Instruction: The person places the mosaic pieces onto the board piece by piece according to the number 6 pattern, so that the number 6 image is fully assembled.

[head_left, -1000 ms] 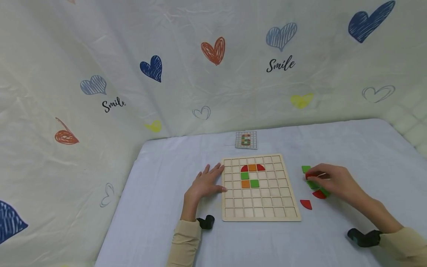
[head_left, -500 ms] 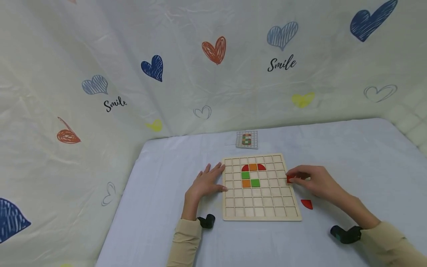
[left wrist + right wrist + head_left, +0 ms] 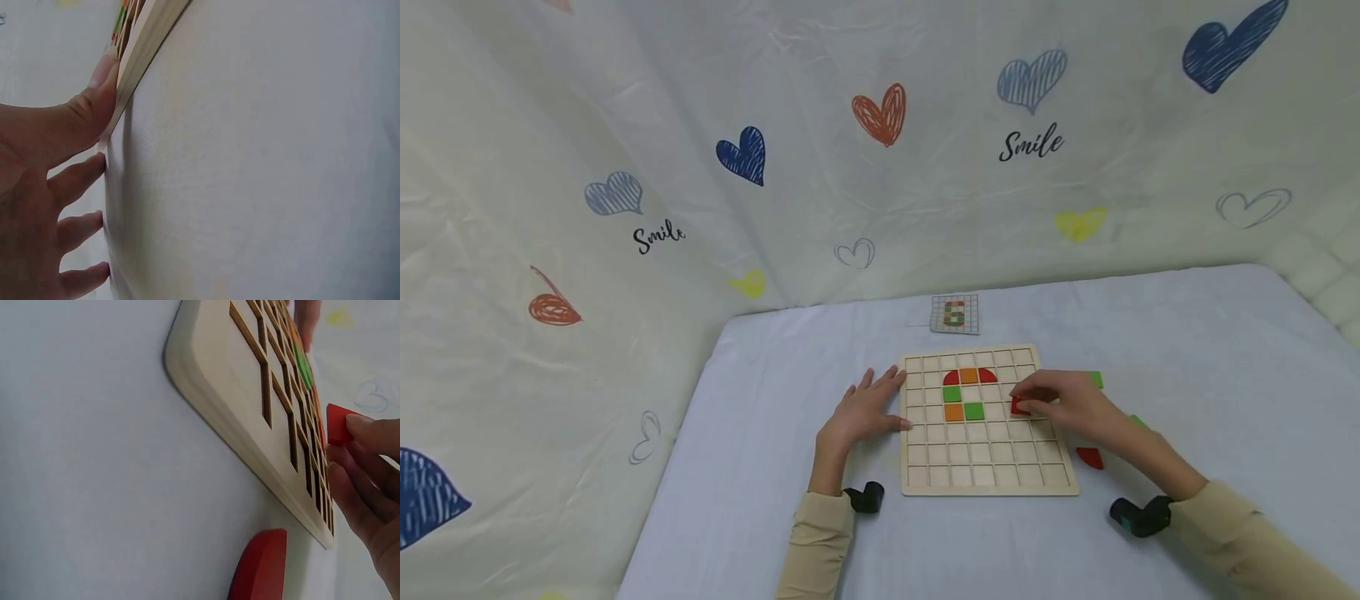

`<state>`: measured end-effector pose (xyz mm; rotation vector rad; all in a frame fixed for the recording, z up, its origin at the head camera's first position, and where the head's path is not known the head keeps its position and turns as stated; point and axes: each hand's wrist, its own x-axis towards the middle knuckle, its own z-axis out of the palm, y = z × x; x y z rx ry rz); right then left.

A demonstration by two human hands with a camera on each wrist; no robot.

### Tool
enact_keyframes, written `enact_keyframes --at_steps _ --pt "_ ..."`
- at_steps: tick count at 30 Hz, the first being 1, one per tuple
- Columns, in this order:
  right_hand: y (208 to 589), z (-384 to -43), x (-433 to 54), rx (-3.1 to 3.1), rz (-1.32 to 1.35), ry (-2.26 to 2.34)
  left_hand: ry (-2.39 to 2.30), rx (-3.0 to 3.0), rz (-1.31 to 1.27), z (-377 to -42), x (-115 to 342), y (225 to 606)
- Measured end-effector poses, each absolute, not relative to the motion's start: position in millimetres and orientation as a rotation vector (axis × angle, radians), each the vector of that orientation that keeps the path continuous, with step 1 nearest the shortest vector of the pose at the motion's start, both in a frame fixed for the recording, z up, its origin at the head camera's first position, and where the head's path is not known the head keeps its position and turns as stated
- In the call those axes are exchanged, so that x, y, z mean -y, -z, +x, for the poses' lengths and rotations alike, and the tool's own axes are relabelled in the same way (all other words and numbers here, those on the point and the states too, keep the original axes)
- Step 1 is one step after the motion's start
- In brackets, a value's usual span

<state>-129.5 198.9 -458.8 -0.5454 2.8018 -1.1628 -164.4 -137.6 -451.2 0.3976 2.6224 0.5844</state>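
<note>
My right hand (image 3: 1067, 404) pinches a small red piece (image 3: 339, 424) between thumb and fingers, over the right side of the wooden grid board (image 3: 988, 481). Spread out flat, my left hand (image 3: 859, 417) rests at the board's left edge; in the left wrist view its thumb (image 3: 103, 81) lies against the rim. Set in the board's cells are two red rounded pieces, an orange square (image 3: 969, 376) between them, a green square (image 3: 952, 394) below, then another orange square (image 3: 953, 412) beside a green square (image 3: 974, 411).
A small printed card (image 3: 955, 314) with a coloured grid pattern lies behind the board. Right of the board lie a red quarter-round piece (image 3: 1090, 458) and green pieces (image 3: 1097, 380), partly hidden by the right hand and arm. A white cloth covers the table (image 3: 760, 400).
My right hand has carried the red piece leftward from the loose pieces to over the board's right part. The left hand has stayed at the board's left edge.
</note>
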Motion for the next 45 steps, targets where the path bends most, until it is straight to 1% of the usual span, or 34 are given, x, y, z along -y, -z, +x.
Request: enact_keyframes --at_steps 9,27,37,45 --pt "462 -139 -182 -2.765 -0.624 1.138 -0.572 -2.625 0.408 -165 137 452" --pt "465 -143 -165 -2.812 -0.860 1.075 -0.572 -2.628 0.412 -164 137 451" --pt "466 -143 -159 -2.862 -0.861 0.990 -0.574 -2.626 0.413 -164 139 450" --pt "467 -140 -160 -2.881 -0.844 1.045 -0.591 -2.622 0.411 -164 139 452"
